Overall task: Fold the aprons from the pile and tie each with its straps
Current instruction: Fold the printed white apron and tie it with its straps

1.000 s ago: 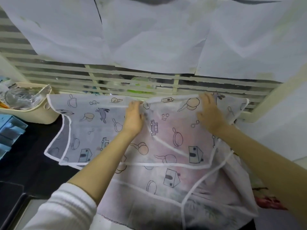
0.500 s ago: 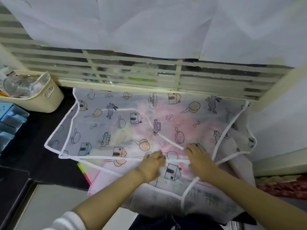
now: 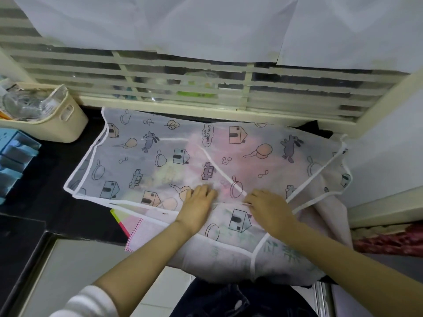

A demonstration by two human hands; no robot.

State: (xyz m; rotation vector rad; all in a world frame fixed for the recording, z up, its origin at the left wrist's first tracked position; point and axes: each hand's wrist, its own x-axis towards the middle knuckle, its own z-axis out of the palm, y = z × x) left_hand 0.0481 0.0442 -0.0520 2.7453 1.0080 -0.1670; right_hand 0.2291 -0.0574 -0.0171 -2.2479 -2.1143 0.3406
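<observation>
Top apron (image 3: 160,156) lay spread over the pile (image 3: 229,259), far hem by the window grille (image 3: 183,88). Thin, limp, prob. slippery; I'd grab the white trim (image 3: 317,171). L hand (image 3: 198,203) lay flat on it, fingers straight, holding nothing. R hand (image 3: 271,208) at near hem: pinch or press, couldn't tell. Basket (image 3: 68,120) hemmed the left, wall (image 3: 389,156) the right.

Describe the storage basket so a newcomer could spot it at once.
Find the slatted grille along the back. Follow it left to the basket on the dark counter. Unlike the blue boxes beside it, it is cream with a slot handle.
</observation>
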